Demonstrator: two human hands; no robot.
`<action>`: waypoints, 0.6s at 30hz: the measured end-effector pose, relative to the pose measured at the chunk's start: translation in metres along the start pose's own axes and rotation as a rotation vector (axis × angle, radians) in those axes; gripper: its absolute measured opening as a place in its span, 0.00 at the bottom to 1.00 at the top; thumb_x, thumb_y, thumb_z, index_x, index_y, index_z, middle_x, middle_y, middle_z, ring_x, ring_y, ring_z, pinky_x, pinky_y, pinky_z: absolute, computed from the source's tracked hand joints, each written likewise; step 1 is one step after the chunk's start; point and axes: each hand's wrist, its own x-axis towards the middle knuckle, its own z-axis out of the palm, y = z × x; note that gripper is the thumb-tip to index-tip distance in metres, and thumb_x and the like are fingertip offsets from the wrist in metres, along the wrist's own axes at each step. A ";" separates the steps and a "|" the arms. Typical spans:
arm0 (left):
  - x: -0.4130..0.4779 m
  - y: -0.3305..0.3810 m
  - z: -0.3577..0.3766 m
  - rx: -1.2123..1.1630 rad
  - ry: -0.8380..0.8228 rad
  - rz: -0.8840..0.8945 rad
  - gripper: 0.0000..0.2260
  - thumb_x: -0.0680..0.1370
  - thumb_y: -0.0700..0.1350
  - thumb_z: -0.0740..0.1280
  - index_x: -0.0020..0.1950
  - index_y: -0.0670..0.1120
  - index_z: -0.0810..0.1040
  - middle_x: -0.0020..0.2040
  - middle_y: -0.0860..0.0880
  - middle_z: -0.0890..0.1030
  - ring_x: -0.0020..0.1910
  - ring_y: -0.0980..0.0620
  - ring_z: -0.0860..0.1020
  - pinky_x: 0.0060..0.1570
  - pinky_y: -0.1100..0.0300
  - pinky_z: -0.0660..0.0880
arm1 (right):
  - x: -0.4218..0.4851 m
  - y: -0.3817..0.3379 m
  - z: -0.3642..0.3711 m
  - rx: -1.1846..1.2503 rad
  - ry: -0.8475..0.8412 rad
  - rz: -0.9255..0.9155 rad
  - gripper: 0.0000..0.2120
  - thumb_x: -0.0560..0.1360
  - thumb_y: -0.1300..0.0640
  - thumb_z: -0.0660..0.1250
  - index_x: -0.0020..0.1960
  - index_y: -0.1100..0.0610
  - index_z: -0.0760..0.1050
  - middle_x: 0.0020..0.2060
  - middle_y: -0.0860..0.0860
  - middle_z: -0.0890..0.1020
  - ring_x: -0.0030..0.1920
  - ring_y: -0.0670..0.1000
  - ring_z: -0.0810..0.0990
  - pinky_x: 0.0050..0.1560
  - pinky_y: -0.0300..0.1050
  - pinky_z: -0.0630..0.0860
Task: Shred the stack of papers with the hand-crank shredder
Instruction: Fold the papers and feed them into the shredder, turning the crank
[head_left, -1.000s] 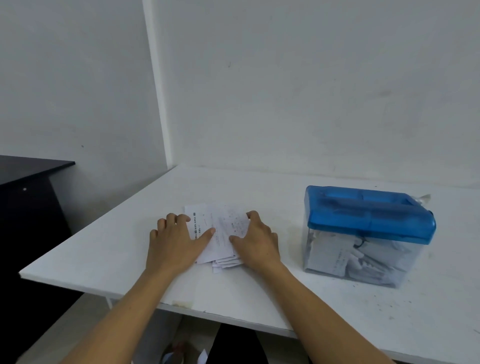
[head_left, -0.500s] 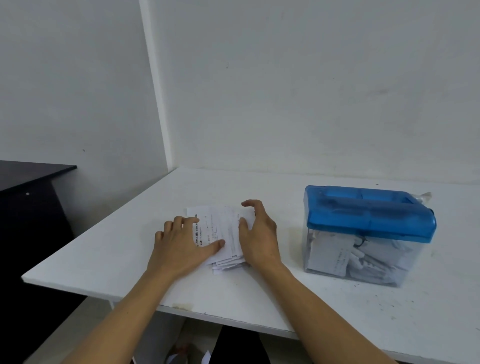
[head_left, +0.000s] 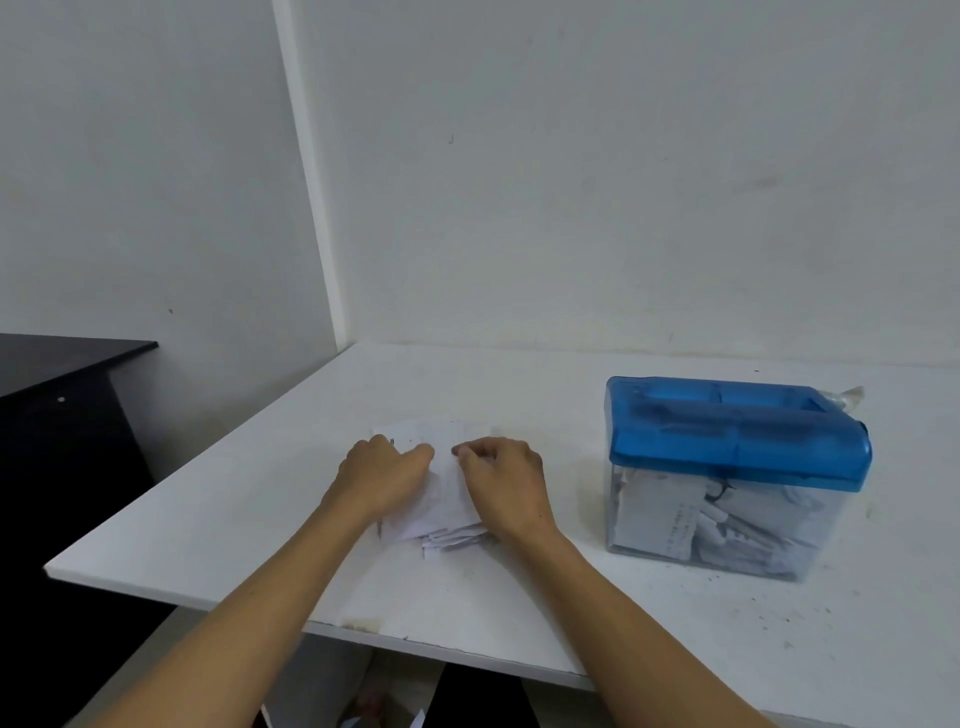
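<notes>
Left hand (head_left: 382, 478) and right hand (head_left: 506, 483), both curled, pinch the paper stack (head_left: 444, 501) (top sheet, it seems), with the shredder (head_left: 737, 441) off right, nearer the right hand.

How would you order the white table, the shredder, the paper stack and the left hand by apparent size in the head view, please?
1. white table
2. shredder
3. paper stack and left hand: unranked; they look alike, and the hand covers part of the stack.
</notes>
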 end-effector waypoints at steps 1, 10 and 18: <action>-0.002 0.002 0.001 -0.024 0.004 -0.004 0.22 0.76 0.57 0.61 0.40 0.36 0.72 0.42 0.38 0.76 0.40 0.44 0.76 0.36 0.54 0.67 | -0.001 0.000 0.001 -0.002 -0.041 0.004 0.16 0.81 0.49 0.60 0.55 0.55 0.85 0.52 0.49 0.85 0.55 0.48 0.81 0.57 0.39 0.75; -0.011 0.003 0.014 -0.244 0.016 -0.011 0.23 0.85 0.55 0.49 0.51 0.44 0.78 0.47 0.49 0.77 0.49 0.49 0.75 0.52 0.54 0.67 | -0.005 -0.004 0.005 -0.150 -0.191 0.050 0.29 0.75 0.34 0.62 0.25 0.53 0.64 0.19 0.46 0.67 0.25 0.48 0.67 0.30 0.42 0.65; -0.010 0.006 -0.003 -0.407 0.246 -0.012 0.17 0.84 0.57 0.57 0.51 0.43 0.71 0.51 0.45 0.77 0.43 0.50 0.74 0.43 0.53 0.71 | 0.007 -0.003 -0.003 0.063 0.008 -0.031 0.15 0.78 0.49 0.67 0.41 0.61 0.81 0.38 0.53 0.79 0.36 0.46 0.75 0.34 0.34 0.68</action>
